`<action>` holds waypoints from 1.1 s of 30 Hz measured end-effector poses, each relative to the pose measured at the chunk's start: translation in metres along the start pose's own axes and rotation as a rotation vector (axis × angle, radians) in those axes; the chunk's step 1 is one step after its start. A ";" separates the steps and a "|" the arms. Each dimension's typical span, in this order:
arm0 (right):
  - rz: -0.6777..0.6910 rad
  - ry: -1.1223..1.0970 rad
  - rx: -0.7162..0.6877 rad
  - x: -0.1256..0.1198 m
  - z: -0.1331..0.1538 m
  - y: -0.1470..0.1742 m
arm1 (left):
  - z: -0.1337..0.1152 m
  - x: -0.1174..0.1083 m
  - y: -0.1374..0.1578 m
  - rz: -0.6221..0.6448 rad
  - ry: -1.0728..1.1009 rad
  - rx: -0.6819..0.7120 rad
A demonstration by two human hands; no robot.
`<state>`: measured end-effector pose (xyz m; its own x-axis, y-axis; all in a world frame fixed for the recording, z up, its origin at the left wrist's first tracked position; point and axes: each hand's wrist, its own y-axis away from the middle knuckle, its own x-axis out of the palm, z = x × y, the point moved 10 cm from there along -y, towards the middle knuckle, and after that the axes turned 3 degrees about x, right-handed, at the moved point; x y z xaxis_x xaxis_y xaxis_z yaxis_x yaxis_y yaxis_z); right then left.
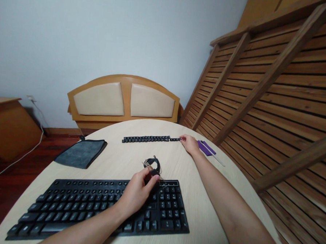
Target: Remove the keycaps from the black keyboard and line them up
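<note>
A black keyboard [93, 205] lies across the near side of the round table, with bare key sockets in its top two rows. Over its right part, my left hand [139, 188] is closed on a small black wire keycap puller [155, 172], whose thin wires stick out. Just behind that hand is a coiled black cable [152, 160]. Farther back, loose keycaps [145, 139] stand in lined-up rows. My right hand [189, 143] reaches to the right end of these rows, its fingertips pinched on a black keycap [180, 138].
To the left on the table [111, 163] lies a dark grey cloth pouch [81, 153]. Right of my right hand are a purple cloth [205, 148] and a thin white stick [217, 159]. A wooden slatted frame [262, 94] leans on the right; a headboard [126, 98] stands behind.
</note>
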<state>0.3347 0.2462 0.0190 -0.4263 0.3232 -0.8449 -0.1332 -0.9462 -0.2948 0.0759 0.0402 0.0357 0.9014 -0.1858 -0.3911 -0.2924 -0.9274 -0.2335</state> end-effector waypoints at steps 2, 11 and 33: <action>0.003 -0.002 0.000 0.000 0.001 0.001 | -0.001 0.000 0.000 0.001 -0.006 0.000; 0.060 0.017 -0.087 -0.025 0.025 0.040 | -0.002 0.002 0.000 0.013 0.030 0.015; 0.733 -0.380 -0.551 -0.041 0.139 0.225 | -0.017 0.002 0.004 0.069 -0.237 0.081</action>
<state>0.1980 0.0179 0.0491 -0.5083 -0.4561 -0.7305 0.6714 -0.7411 -0.0044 0.0819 0.0303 0.0488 0.7809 -0.1576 -0.6044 -0.3840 -0.8843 -0.2656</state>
